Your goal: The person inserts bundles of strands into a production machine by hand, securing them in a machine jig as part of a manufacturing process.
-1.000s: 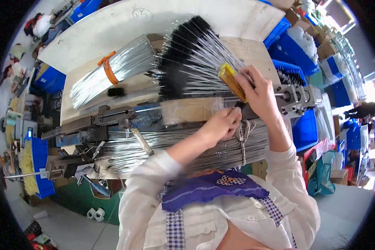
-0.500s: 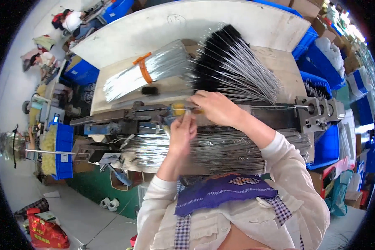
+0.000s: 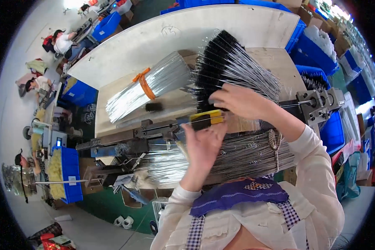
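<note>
The yellow block (image 3: pixel 216 117) sits at mid-worktop (image 3: pixel 175 100), lying along the thin metal rods of a long metal fixture (image 3: pixel 168 130), with a dark section (image 3: pixel 201 121) at its left end. The left hand (image 3: pixel 204 143) is just below it, palm up, thumb spread well away from the fingers – unclenched, although whether its fingertips touch the block cannot be told. The right hand (image 3: pixel 239 101) is above the block's right end, back uppermost, fingers loosely bent; whether it grips anything cannot be determined. Behind the right hand lies a fan of wire brushes (image 3: pixel 227 54), black bristles at the upper left and bare stems to the right. To the left of the fan, a bundle of silver wires (image 3: pixel 127 100) is bound with an orange tie (image 3: pixel 145 84); a small black tuft (image 3: pixel 154 107) lies near it. On the person's side of the fixture, a mass of grey wires (image 3: pixel 246 156) extends lengthwise – looped by a cord (image 3: pixel 274 146) near its right end. A white board (image 3: pixel 187 29) borders the far side.
</note>
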The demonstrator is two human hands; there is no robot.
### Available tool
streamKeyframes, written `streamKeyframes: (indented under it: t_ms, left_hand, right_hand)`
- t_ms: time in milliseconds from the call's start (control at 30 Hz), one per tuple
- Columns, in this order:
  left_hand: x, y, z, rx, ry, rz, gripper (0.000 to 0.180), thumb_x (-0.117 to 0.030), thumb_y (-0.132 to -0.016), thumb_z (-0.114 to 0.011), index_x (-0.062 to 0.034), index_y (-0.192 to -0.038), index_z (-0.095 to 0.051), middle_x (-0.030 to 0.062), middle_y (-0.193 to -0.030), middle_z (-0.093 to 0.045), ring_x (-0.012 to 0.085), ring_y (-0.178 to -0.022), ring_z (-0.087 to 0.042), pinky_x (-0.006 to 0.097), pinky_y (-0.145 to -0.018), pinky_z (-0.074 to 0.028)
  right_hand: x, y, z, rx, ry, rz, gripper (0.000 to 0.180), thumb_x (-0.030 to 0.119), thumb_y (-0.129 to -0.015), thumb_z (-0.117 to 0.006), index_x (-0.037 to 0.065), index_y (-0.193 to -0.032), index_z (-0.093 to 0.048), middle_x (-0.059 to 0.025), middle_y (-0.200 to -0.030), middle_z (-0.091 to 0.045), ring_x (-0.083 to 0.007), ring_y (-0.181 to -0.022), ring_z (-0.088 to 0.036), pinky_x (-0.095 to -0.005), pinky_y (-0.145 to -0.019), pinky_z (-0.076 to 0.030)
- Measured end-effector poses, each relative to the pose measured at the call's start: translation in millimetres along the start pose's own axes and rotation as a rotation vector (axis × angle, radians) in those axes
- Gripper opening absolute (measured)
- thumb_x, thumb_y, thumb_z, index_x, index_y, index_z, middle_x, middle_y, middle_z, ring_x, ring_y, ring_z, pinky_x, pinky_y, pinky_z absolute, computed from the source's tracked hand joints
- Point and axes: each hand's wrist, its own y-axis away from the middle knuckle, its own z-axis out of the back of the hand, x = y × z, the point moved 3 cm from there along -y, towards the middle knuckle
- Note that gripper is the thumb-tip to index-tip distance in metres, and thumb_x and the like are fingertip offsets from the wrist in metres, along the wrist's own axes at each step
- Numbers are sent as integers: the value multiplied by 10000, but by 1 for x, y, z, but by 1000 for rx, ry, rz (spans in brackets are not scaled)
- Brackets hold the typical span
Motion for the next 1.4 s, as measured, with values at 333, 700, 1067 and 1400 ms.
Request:
streamKeyframes:
  t_ms: [333,700,1067,1400]
  left_hand:
    - [-19,15,14,444,615,60,930,-716,-870,-351,97,-1322,-342,210,-1308,-457,325,-1255,-443,431,-1113,-318]
    - [-18,12,15,-58,83,-92,896,-689,-900,-318,128,-1263,-381,224,-1323,-451,313,-1273,-430,420,-1120,-310]
    - [-21,11,10,-75,84,-81,863,-663,-916,-319,137,-1229,-401,221,-1278,-481,308,-1241,-458,407,-1112,-324]
    - [-29,15,4,-171,45,-146,894,-643,-923,-335,187,-1256,-342,288,-1309,-445,353,-1254,-451,431,-1115,-328]
  right_hand:
    - [88,10,-38,-537,126,379,301,91,-709,-645,96,-1010,-665,-65,-811,-519,-217,-772,-544,-346,-702,-396]
    - [39,-15,-27,-484,-59,355,95,140,-787,-660,107,-869,-697,-24,-730,-508,-192,-740,-538,-329,-783,-372]
    - [49,7,-14,-511,35,463,144,118,-734,-688,99,-877,-690,-23,-707,-484,-196,-708,-522,-341,-781,-385]
    - [30,-24,-16,-438,-176,382,90,153,-790,-665,82,-842,-685,-15,-740,-554,-181,-740,-553,-330,-790,-378]
